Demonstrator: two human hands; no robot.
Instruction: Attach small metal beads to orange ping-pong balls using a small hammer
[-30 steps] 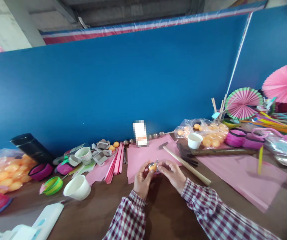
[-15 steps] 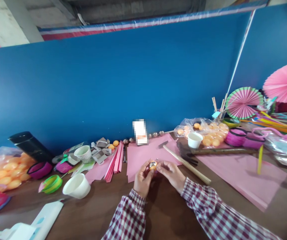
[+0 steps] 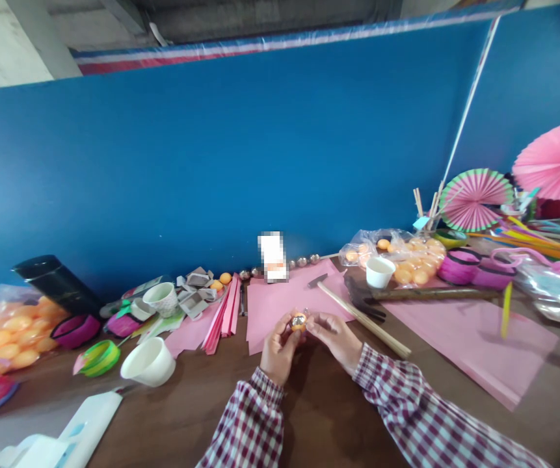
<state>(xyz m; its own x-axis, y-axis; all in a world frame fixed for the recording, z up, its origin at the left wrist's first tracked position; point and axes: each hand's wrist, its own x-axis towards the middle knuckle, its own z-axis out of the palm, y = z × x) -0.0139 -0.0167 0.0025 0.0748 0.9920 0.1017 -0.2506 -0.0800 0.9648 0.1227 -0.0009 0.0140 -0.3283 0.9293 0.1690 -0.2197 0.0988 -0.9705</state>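
A small orange ball with a shiny metallic top (image 3: 298, 321) is held up over the front of the pink paper sheets (image 3: 280, 299). My left hand (image 3: 278, 348) grips it from the left between thumb and fingers. From the right, the closed thumb and fingertips of my right hand (image 3: 334, 338) meet the ball's edge. A tiny shiny bit shows just above those fingertips, too small to name. A hammer (image 3: 358, 315) with a pale wooden handle lies right beside my right hand. Several shiny metallic balls (image 3: 302, 262) line the back of the paper.
White bowls stand left (image 3: 149, 361) and right (image 3: 380, 272). Bags of orange balls lie at the far left (image 3: 11, 335) and right (image 3: 419, 260). A dark-handled tool (image 3: 436, 294) crosses the right side near another pink sheet (image 3: 484, 344). A white power strip (image 3: 89, 422) is front left.
The camera view has shifted very slightly. Both hands stay at the ball, which seems turned a little so that more of its metallic top shows.
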